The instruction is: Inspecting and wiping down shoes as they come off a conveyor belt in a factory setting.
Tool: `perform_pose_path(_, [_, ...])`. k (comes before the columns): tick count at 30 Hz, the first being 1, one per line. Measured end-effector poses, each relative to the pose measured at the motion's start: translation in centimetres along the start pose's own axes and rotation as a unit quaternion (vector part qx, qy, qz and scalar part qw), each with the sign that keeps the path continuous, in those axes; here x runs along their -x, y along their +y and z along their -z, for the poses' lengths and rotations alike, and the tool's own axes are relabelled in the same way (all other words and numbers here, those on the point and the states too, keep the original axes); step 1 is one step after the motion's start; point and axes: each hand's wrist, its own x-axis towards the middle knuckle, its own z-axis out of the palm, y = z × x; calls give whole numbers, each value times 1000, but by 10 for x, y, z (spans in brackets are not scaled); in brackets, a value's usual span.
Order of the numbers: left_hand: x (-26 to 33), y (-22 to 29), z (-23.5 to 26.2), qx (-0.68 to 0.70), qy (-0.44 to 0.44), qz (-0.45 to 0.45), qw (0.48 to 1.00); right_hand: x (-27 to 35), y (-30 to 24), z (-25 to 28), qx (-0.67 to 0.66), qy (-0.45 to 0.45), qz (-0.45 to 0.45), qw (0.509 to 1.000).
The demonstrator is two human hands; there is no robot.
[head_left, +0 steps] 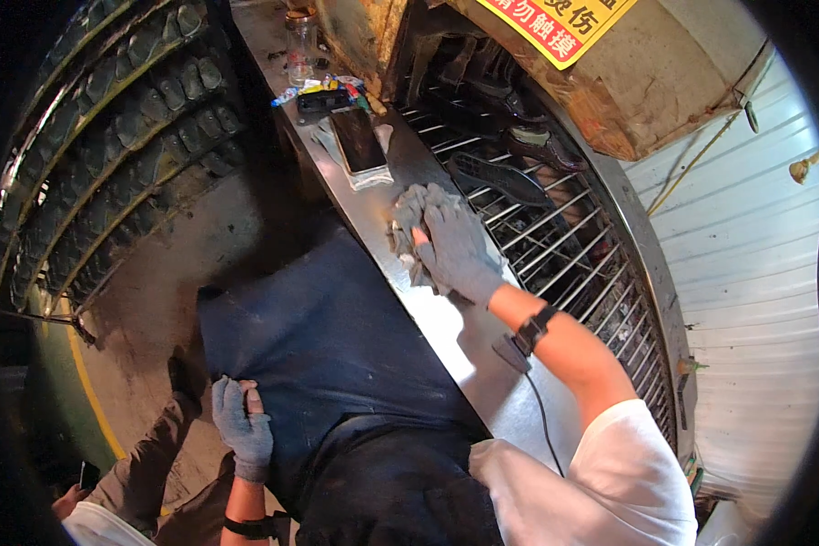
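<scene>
My right hand (457,247), in a grey knitted glove, presses a crumpled grey rag (425,205) onto the shiny metal ledge (510,386). The thumb tip pokes bare out of the glove. Down at the left, my left hand (243,428), gloved the same way with some bare fingertips, is closed with its fingers curled. It rests against the edge of the dark blue apron (337,309) spread over my lap; what lies inside the fingers is hidden. Just beyond the rag lies a phone with a dark screen (358,141) on a folded pale cloth (370,181).
Metal bars (555,246) run along the ledge's right, with dark shoe soles (499,179) on them. A glass jar (301,45) and small coloured packets (323,85) stand farther up the ledge. At left is a rack of dark shoe-shaped pieces (155,105). Another person's leg (141,446) shows lower left.
</scene>
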Motion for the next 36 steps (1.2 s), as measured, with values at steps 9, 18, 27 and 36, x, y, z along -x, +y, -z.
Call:
perform_pose_path(9, [-2,0,-5,-6,18,-17,1000,-84,37,-39,44,-52,-83,994])
perform_pose_path(18, [2,-3,-3,-1,35,-28,999,72,11,46,-71,-243,14,967])
perform_pose_path(27, [-5,-7,-2,-8,23,-31,999,250,17,139,-131,-455,-79,877])
perform_pose_path(36, [8,-33,-5,-71,17,-61,996,101,-20,61,-524,-115,-321,780])
